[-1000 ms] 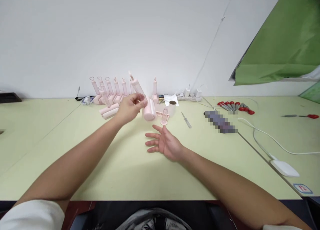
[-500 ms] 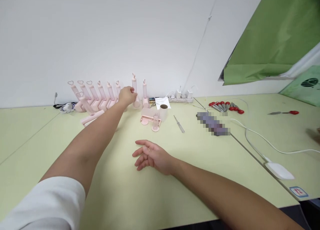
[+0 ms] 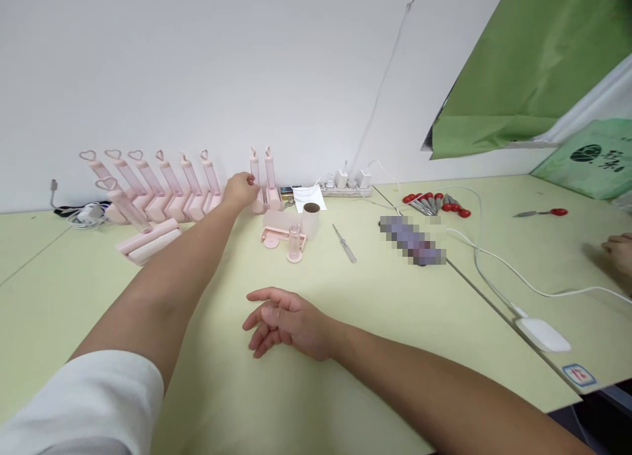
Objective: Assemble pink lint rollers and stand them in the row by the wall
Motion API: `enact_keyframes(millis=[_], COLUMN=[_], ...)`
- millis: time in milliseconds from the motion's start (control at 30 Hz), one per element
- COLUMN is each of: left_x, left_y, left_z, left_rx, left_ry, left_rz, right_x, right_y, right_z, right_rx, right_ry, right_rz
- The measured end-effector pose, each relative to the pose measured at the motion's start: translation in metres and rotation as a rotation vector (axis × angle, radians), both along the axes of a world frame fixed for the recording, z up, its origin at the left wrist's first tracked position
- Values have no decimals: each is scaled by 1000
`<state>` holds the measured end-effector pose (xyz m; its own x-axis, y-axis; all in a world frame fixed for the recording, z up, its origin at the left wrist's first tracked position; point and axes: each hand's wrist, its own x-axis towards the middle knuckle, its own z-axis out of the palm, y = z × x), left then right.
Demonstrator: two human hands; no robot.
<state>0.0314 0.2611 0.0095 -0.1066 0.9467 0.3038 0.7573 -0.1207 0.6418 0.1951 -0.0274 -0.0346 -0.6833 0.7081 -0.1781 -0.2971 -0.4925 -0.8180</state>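
Observation:
At the wall end of the table, my left hand is closed on the clear handle of a pink lint roller, which stands upright. Beside it, close on the right, stands another pink lint roller. To the left, several more lint rollers with heart-shaped loops lean in a row, partly behind my forearm. Low over the bare table top, my right hand is open, fingers spread, holding nothing. Forward of it are pink lint roller parts, a small clear cylinder and a white paper roll.
A screwdriver lies right of the roll. Further right are a blurred-out object, several red-handled tools, and a white charger with its cable. A power strip runs along the wall. Another person's hand rests at the right edge.
My left hand has brought the lint roller down and to the right, close beside the standing one. My right hand stays open, nearly in place. The view has shifted slightly.

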Motion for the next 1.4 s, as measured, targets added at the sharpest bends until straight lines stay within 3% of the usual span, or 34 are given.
enact_keyframes(millis=[200,333,433,567,767,900,1000,1067,1233,1400], left_x=[2,-5,-17,-43,-85,-92,-80,-66,-27,-4], left_y=[-7,-28,-55,-102,-164,-190,-207,-218,-235,-220], left_z=[2,12,21,31,35,26,16,8,-8,-17], left_rx=[-2,-2,-4,-122,-371,-418,-388,-327,-266,-218], left_ry=[-3,85,265,478,637,593,557,529,494,450], left_rz=[17,56,10,-100,27,68,129,123,-117,-220], right_x=[0,0,0,0,-1,3,14,27,61,76], right_y=[1,0,0,1,5,12,20,27,55,77], right_z=[0,0,1,2,1,4,13,20,27,17], right_rx=[0,20,39,73,143,252,404,527,676,711], right_ry=[-13,-29,-55,-92,-159,-285,-431,-541,-692,-766], right_rz=[8,-5,-8,2,-17,-85,-205,-383,-828,-930])
